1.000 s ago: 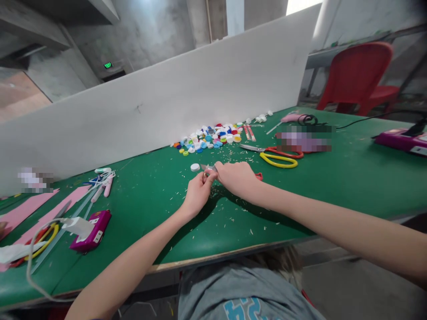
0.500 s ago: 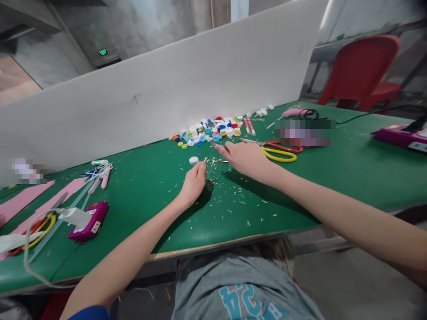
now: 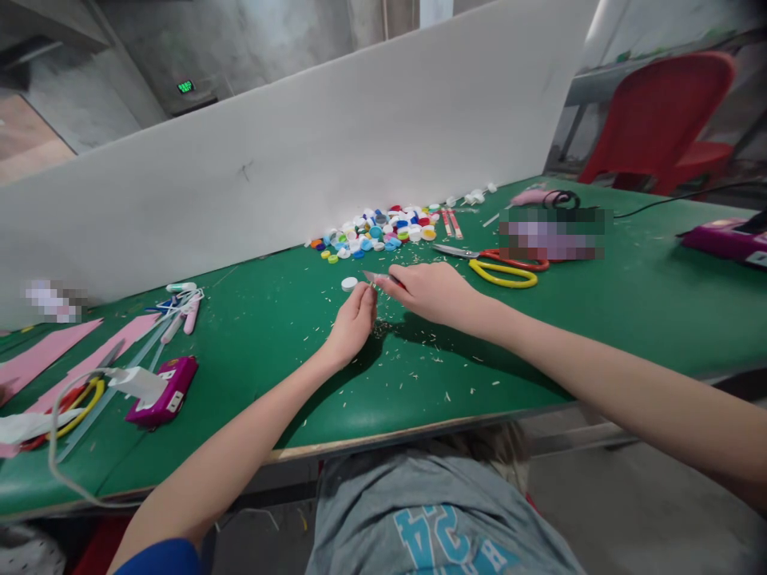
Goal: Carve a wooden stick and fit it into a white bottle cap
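Observation:
My right hand (image 3: 435,289) is closed around a knife (image 3: 377,276), its pointed grey blade aimed left. The handle is mostly hidden in the fist. Just left of it, my left hand (image 3: 353,319) pinches a small pale stick (image 3: 372,283); only its tip shows, close against the blade. Thin pale shavings (image 3: 428,343) lie scattered on the green table (image 3: 269,343) under and around both hands. A white bottle cap (image 3: 348,283) rests just beyond my left fingers.
Colourful bottle caps (image 3: 383,230) are heaped by the white partition (image 3: 269,168). Scissors (image 3: 503,271) with red and yellow handles lie right of my right hand. At left are a purple power strip (image 3: 164,391), glue guns (image 3: 190,313) and pink sheets (image 3: 45,355).
My right hand has come down and left, bringing the knife blade over to the stick's tip. My left hand still pinches the stick and has shifted slightly. The camera view has moved a little.

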Available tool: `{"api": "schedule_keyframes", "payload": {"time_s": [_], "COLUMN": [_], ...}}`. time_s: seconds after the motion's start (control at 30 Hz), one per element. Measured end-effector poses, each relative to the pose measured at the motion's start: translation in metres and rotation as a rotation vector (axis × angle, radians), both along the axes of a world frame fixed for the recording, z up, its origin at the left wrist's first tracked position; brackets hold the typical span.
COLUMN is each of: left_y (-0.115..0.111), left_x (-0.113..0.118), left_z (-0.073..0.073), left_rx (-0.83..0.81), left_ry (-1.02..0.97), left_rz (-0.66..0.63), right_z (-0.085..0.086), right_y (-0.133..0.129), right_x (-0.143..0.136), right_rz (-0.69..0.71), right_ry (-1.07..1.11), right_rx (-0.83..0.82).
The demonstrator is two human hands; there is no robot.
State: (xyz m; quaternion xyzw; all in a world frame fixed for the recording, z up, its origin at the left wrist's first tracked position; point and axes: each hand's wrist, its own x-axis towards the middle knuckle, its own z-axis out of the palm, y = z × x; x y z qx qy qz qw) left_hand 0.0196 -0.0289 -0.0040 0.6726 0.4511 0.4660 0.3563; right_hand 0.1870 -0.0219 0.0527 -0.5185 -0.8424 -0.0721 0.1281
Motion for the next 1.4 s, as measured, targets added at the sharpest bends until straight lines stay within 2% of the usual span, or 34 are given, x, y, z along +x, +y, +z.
{"api": "schedule_keyframes", "payload": {"time_s": [0.1,0.7,0.97,1.2,1.4], "left_y": [0.001,0.001,-0.001,-0.007,-0.009], "left_x": [-0.002,-0.002,-0.004,-0.005,-0.003], "left_z": [-0.002,-0.005,-0.004,0.0,0.006], "left_rx": [-0.017,-0.032,0.026,0.035,0.076], "left_ry": [-0.005,0.054,0.2,0.187,0.243], "left_rz": [-0.075,-0.043,0.028,0.028,0.081], "right_z": [-0.001,-0.002,-0.006,-0.004,0.001], "right_y": [-0.001,-0.002,0.002,0.001,-0.004], "right_x": [-0.003,-0.004,-0.003,-0.004,-0.007], "right_rz": [0.013,0.042,0.064,0.054,0.021], "right_ry": [-0.025,-0.078,-0.08,-0.103,-0.158], "right_rx": [-0.031,-0.053,-0.034,-0.034,-0.076]}}
